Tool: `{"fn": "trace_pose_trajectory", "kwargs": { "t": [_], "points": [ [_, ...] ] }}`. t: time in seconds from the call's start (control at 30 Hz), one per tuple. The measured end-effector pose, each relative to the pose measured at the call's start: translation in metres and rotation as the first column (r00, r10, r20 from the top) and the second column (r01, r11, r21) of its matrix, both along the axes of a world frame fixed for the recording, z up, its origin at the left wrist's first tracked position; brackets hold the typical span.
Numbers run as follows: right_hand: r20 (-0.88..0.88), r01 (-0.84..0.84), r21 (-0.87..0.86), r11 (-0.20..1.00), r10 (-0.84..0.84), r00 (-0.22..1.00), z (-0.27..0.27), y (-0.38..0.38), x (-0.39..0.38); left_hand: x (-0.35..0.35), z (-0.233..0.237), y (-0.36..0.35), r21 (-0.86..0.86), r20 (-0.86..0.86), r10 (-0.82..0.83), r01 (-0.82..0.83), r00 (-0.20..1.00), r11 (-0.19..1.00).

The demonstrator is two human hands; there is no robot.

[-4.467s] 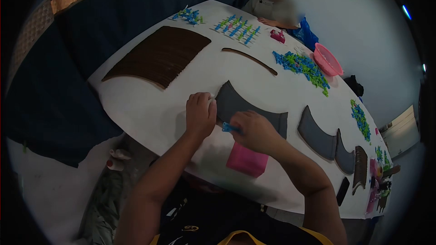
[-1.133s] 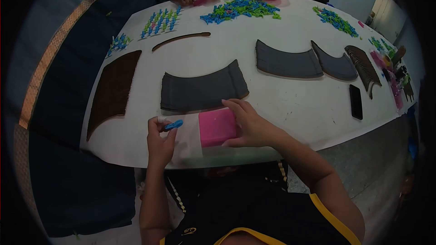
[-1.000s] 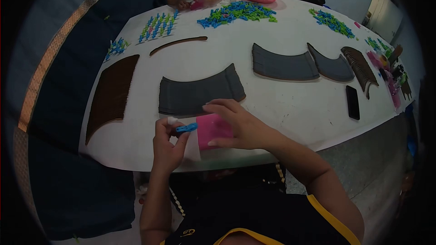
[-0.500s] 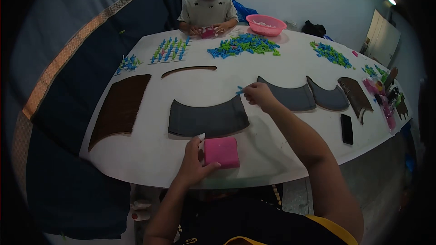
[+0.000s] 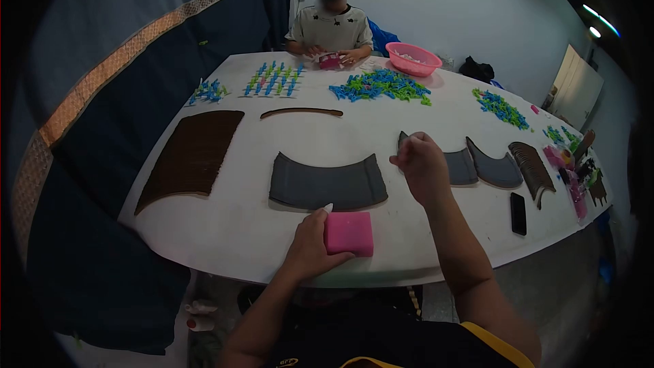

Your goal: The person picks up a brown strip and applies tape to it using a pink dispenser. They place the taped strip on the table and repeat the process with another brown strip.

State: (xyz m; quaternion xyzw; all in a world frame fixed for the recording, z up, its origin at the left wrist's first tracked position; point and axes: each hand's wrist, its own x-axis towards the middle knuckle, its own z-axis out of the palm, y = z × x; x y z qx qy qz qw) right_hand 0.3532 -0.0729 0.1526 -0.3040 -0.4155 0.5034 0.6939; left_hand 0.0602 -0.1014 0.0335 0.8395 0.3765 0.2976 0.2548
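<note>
My left hand (image 5: 310, 245) is wrapped round the left side of a pink block (image 5: 349, 234), thumb along its lower edge. A small white tip (image 5: 328, 208) sticks up by my index finger; what it belongs to is hidden. Just beyond the block lies a curved stack of dark grey strips (image 5: 328, 182). My right hand (image 5: 424, 167) is raised over the table to the right of that stack, fingers curled together. Anything inside them is hidden. It partly covers a second grey curved stack (image 5: 460, 167).
Brown curved strips (image 5: 193, 153) lie at left, one loose strip (image 5: 301, 112) behind. Blue and green clips (image 5: 381, 86) are heaped farther back near a pink basin (image 5: 413, 59). Opposite sits a person (image 5: 330, 27) handling a pink thing. A phone (image 5: 518, 214) lies at right.
My right hand has moved right and its fingers have turned upward; the blue clip seen in them before no longer shows. My left hand keeps the pink block. The whole view has shifted.
</note>
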Motion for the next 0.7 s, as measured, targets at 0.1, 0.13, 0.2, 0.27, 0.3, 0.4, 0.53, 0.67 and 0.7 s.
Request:
{"fn": "trace_pose_trajectory", "kwargs": {
  "t": [0.1,0.13,0.2,0.27,0.3,0.4,0.53,0.67,0.7],
  "points": [
    [0.042,-0.325,0.329,0.887,0.33,0.943,0.044,-0.078,-0.049,-0.001,0.005,-0.002,-0.001,0.042,-0.001,0.001,0.999,1.0],
    [0.057,-0.447,0.364,0.817,0.46,0.886,0.057,-0.104,-0.059,-0.001,0.004,-0.002,0.012,0.042,-0.003,0.003,0.999,1.0],
    [0.128,-0.643,0.431,0.633,0.663,0.738,0.093,-0.148,-0.081,0.0,0.001,-0.002,0.018,0.045,-0.004,0.003,0.999,1.0],
    [0.177,-0.718,0.454,0.528,0.736,0.653,0.104,-0.164,-0.094,0.0,-0.003,-0.001,0.036,0.044,0.004,-0.006,0.999,0.999],
    [0.171,-0.72,0.452,0.526,0.742,0.649,0.1,-0.173,-0.09,0.0,-0.003,-0.002,0.028,0.044,0.009,-0.01,0.999,1.0],
    [0.174,-0.738,0.452,0.502,0.762,0.624,0.097,-0.19,-0.079,0.0,-0.001,-0.005,0.026,0.058,0.018,-0.02,0.998,0.999],
    [0.184,-0.762,0.457,0.46,0.789,0.587,0.095,-0.205,-0.055,0.001,0.002,-0.008,0.007,0.021,0.037,-0.037,0.999,0.999],
    [0.17,-0.759,0.471,0.45,0.798,0.578,0.093,-0.203,-0.066,0.002,0.008,-0.01,-0.002,-0.011,0.053,-0.053,0.999,0.999],
    [0.165,-0.756,0.475,0.451,0.798,0.58,0.098,-0.207,-0.057,0.002,0.006,-0.009,-0.006,-0.015,0.05,-0.05,0.999,0.999]
  ]
}}
